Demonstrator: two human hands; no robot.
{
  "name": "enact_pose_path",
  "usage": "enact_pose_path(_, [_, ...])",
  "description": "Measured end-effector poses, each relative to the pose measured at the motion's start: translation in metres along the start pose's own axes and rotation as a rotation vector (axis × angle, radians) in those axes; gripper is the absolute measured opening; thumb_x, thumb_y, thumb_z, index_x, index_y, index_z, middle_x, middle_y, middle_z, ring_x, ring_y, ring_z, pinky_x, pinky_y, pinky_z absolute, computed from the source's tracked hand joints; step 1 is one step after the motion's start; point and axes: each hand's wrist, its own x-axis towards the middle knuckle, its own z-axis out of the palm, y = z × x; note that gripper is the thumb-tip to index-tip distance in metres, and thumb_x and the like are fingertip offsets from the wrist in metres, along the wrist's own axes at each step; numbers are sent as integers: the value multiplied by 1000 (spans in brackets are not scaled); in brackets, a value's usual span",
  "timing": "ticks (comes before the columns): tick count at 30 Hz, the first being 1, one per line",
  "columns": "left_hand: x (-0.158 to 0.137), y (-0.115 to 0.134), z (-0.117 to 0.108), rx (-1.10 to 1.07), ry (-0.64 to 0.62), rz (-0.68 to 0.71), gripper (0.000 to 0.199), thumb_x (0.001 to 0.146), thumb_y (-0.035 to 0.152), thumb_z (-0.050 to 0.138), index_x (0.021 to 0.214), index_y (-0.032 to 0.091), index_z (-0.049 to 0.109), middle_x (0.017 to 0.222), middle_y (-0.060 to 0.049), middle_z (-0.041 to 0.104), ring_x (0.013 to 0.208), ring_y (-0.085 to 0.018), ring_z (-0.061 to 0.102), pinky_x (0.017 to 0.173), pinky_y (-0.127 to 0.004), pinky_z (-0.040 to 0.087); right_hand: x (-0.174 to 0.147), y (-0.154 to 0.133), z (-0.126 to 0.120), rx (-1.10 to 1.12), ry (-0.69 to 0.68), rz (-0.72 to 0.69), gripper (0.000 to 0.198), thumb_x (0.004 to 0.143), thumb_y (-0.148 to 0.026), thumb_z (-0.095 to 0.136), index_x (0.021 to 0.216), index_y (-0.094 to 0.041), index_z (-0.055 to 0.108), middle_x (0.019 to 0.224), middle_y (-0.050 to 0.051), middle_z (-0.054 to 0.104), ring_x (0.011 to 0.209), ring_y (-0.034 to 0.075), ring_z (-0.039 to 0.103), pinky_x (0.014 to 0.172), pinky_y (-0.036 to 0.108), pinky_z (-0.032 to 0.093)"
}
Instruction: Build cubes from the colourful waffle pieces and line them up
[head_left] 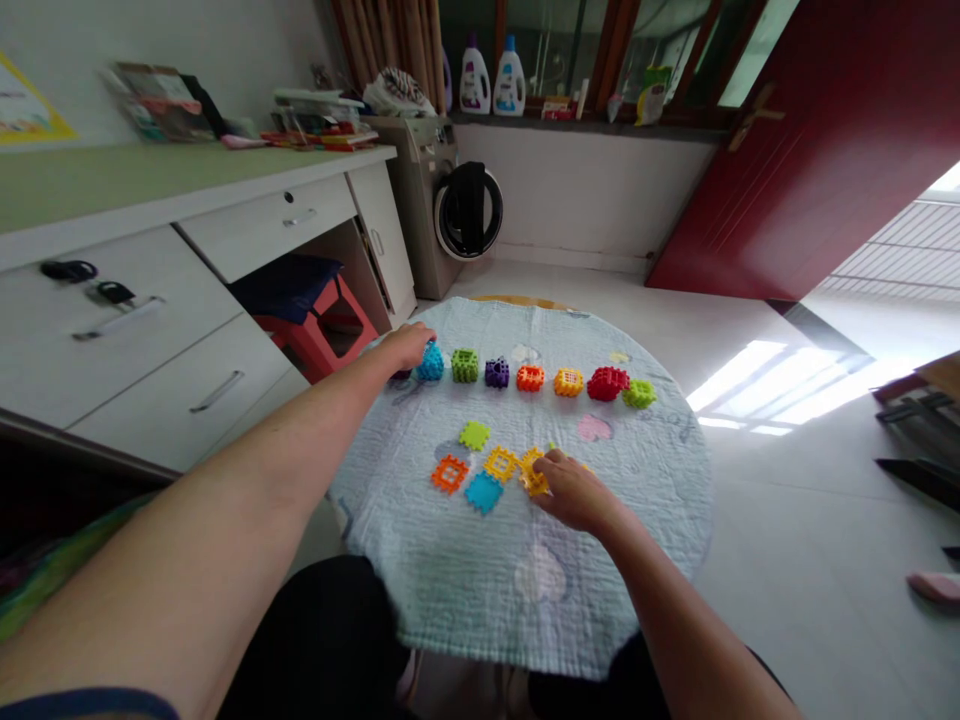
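My left hand [411, 345] is at the left end of a row of small blocks built from notched panels. Its fingertips reach the top edge of the blue block [430, 363]; the other fingers are hidden, so their grip cannot be told. A dark purple piece [401, 375] shows partly under that hand. With bent fingers, my right hand [574, 490] grips a yellow panel [533, 472]. To its left lie loose flat panels: another yellow panel [500, 463], a blue panel [484, 492], an orange panel [450, 474] and a light green panel [474, 435].
The row continues with green [465, 366], purple [496, 373], orange [530, 378], yellow [568, 382], red [607, 383] and lime blocks [640, 394]. A pale blue cloth [465, 570] covers the round table. A stool [322, 310] and a washing machine [420, 210] stand beyond it.
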Motion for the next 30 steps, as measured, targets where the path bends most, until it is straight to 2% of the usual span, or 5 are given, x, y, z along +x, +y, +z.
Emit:
enact_pose_path(8, [10, -6, 9, 13, 6, 55, 48, 70, 19, 55, 118, 21, 60, 118, -9, 61, 109, -22, 57, 93, -26, 43, -2, 0, -5, 28, -5, 12, 30, 83, -27, 53, 112, -19, 59, 114, 11, 57, 99, 23, 59, 81, 31, 41])
enact_pose_path(17, [9, 1, 4, -52, -42, 47, 54, 63, 16, 58, 117, 19, 61, 119, -11, 61, 106, -26, 59, 92, -31, 44, -1, 0, -4, 39, -1, 14, 29, 84, -28, 54, 110, -18, 59, 114, 12, 58, 99, 22, 59, 82, 31, 41])
enact_pose_path(21, [3, 4, 3, -94, -21, 40, 67, 61, 14, 59, 127, 15, 52, 128, -13, 55, 117, -27, 52, 100, -33, 39, 1, 8, -7, 80, 18, 14, 28, 82, -25, 55, 109, -19, 60, 114, 11, 57, 101, 21, 58, 85, 30, 40])
enact_pose_path(25, [-19, 14, -4, -89, 117, 55, 78, 64, 15, 60, 139, 14, 37, 141, -14, 42, 130, -27, 38, 109, -35, 29, 4, 25, -16, 141, 174, 56, 37, 79, -9, 49, 113, -17, 59, 116, 10, 59, 103, 18, 56, 88, 27, 38])
enact_pose_path(30, [-78, 54, -18, -178, 235, 127, 67, 73, 23, 59, 136, 17, 38, 138, -12, 44, 130, -26, 38, 111, -38, 27, 6, 37, -20, 111, 288, 117, 32, 78, -5, 43, 101, -16, 63, 101, 8, 66, 97, 18, 57, 83, 27, 38])
